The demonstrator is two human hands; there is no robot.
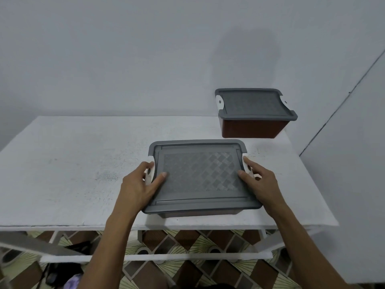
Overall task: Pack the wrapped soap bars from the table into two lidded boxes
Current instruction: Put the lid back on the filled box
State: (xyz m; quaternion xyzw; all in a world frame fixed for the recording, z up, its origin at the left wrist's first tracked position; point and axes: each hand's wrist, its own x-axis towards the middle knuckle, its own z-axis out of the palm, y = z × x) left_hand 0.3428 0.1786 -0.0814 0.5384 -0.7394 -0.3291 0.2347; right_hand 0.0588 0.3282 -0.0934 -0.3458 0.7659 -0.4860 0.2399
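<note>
Near box (200,176) lidded, at bench (62,163) front edge, long axis crosswise between both hands. Left hand (138,184) and right hand (260,180) curled on its end latches, thumbs on lid. Far box (254,113) lidded, back right. No soap bars visible.

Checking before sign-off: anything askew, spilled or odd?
Nothing stands out. Both hands grip the near box, lid seated flat. The far box is lidded too. No loose soap shows.
</note>
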